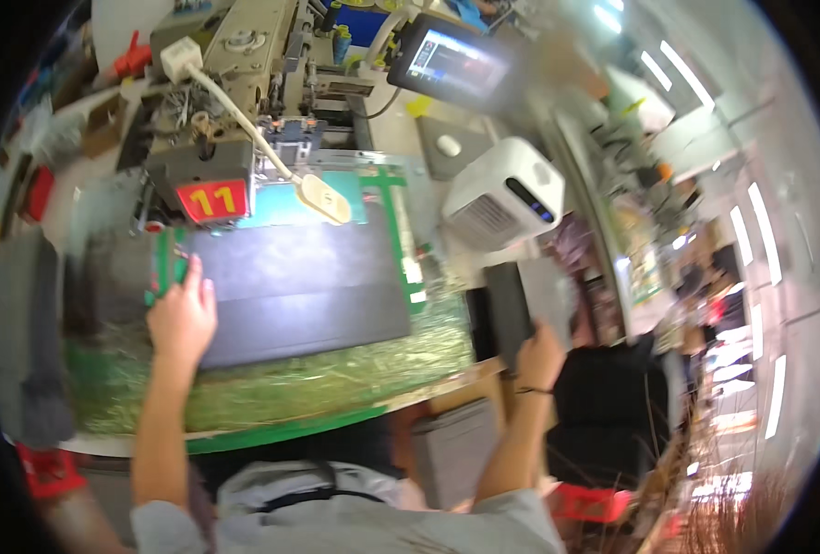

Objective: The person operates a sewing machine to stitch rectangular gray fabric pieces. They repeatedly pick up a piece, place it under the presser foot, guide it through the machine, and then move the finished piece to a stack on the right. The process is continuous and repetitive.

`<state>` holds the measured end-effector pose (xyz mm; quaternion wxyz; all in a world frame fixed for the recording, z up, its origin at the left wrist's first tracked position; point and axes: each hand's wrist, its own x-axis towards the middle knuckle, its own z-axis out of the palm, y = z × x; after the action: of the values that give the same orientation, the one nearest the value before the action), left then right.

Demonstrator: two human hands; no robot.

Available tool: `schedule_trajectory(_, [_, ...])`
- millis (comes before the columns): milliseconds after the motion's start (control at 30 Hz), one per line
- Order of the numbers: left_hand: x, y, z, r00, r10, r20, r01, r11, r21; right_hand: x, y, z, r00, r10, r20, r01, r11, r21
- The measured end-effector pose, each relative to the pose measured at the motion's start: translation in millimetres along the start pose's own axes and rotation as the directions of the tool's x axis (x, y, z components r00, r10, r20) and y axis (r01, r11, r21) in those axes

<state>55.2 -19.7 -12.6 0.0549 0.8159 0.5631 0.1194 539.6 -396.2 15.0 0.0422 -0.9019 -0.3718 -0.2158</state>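
A large dark grey flat panel [308, 295] lies under the sewing machine head [202, 175], bordered by green tape strips [399, 222] on a teal plate. My left hand [183, 319] rests at the panel's left edge beside a green strip, fingers stretched out and the thumb apart. Off to the right, my right hand [541, 355] is closed on the edge of a smaller dark flat panel [509, 305], which stands tilted beside the table. Its exact material cannot be made out.
A white boxy device [505, 194] stands right of the plate, behind it a grey pad with a white mouse [448, 145]. A lamp on a white cord [324, 199] hangs over the panel. A screen [452, 63] is at the back. Grey panels [456, 448] are stacked below the table.
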Motion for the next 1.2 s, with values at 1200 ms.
schedule_trajectory(1200, [1.8,5.5,-8.0,0.851,0.482,-0.206,-0.511,0.852,-0.116,7.7,-271.9,-14.1,0.752,-0.656,-0.054,0.538,0.564,0.626])
